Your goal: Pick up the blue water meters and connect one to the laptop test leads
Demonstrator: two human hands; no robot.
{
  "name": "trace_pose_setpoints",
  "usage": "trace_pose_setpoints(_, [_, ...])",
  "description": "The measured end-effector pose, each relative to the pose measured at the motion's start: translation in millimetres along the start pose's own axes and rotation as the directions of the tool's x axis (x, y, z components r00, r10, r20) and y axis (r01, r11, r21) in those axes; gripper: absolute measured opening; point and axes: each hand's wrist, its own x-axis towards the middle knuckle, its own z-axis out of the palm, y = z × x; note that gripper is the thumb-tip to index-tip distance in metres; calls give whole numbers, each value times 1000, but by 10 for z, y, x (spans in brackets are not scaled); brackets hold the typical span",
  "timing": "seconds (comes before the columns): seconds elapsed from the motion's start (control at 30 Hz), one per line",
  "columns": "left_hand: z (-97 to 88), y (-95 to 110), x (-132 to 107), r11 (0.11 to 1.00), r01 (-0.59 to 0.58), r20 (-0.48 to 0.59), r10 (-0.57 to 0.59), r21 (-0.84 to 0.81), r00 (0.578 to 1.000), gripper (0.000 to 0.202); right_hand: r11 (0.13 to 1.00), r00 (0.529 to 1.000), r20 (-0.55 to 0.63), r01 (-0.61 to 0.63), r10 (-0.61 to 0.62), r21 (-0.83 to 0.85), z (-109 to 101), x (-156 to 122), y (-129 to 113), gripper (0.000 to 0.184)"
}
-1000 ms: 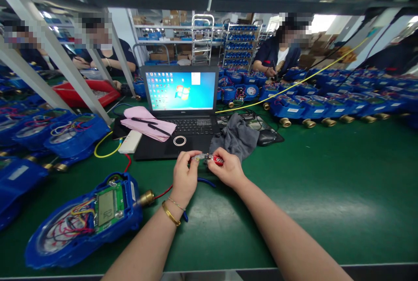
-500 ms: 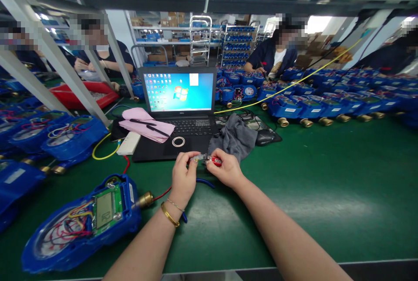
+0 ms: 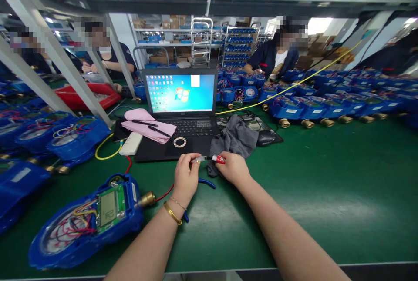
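Observation:
My left hand [image 3: 187, 176] is closed in a pinch on a small translucent connector [image 3: 198, 159] with thin pins pointing right. Facing it across a narrow gap, my right hand [image 3: 234, 168] grips a small red-and-white stick [image 3: 220, 159] with white lettering, partly covered by the fingers. A blue handle [image 3: 207, 183] lies on the table beside my left hand, and another blue end shows by the wrist; the rest is hidden. At the lower left lies a blue meter [image 3: 135, 205], its display and coloured wires exposed. A red cable [image 3: 164, 193] runs from near its brass fitting toward my left hand.
An open laptop [image 3: 156, 152] stands ahead, with pink cloth [image 3: 139, 118] and pens on its left side. A grey rag [image 3: 237, 137] and a black mouse [image 3: 267, 138] lie to its right. Several blue meters [image 3: 292, 109] line both sides. Co-workers sit across the table.
My right hand has moved slightly right with the red-and-white stick, widening the gap to the connector. More of the stick's white end shows. My left hand keeps its pinch.

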Motion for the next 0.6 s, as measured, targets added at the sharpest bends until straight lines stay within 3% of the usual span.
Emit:
trace_pose_setpoints(0.17, [-4, 10, -2, 999, 24, 17, -24, 32, 1000, 18, 993, 999, -36, -14, 18, 118, -2, 26, 34, 8])
trace_pose_setpoints(0.27, [1, 22, -11, 999, 18, 48, -20, 48, 999, 17, 965, 999, -31, -22, 31, 262, 10, 58, 59, 14])
trace_pose_setpoints(0.47, [21, 22, -33, 996, -11, 84, 4, 88, 996, 17, 811, 997, 83, -49, 1, 583, 73, 42, -9, 32])
trace_pose_setpoints(0.6, [16, 18, -32, 996, -9, 68, 3, 85, 998, 15, 721, 991, 125, -61, -36, 690, 57, 16, -58, 34])
